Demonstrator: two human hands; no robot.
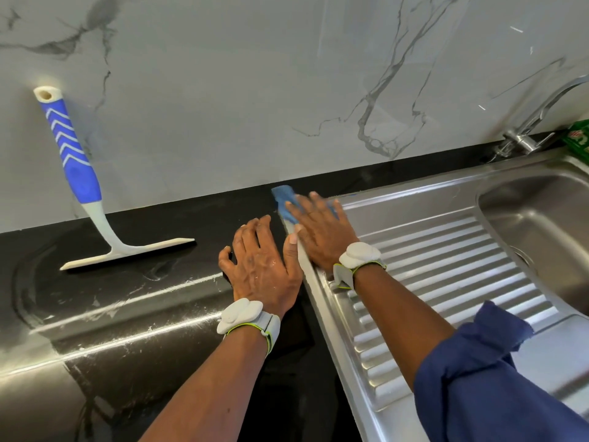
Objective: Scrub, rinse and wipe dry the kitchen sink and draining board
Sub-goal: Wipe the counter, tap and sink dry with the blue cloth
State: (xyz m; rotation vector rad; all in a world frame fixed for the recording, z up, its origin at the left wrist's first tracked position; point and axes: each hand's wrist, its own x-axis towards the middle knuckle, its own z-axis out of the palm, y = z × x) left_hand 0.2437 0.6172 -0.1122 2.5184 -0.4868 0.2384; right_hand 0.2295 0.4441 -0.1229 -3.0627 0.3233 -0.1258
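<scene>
A squeegee [83, 183] leans on the wall [223, 90], well left of the hands; a tap [538, 116] and green packet [578, 137] stand behind the sink [541, 218], far right. The right hand [318, 231] presses a blue cloth [284, 197], fingers flat, on the far-left rim of the draining board [446, 266]. The left hand [259, 266] lies spread on the countertop [143, 282] beside that rim.
</scene>
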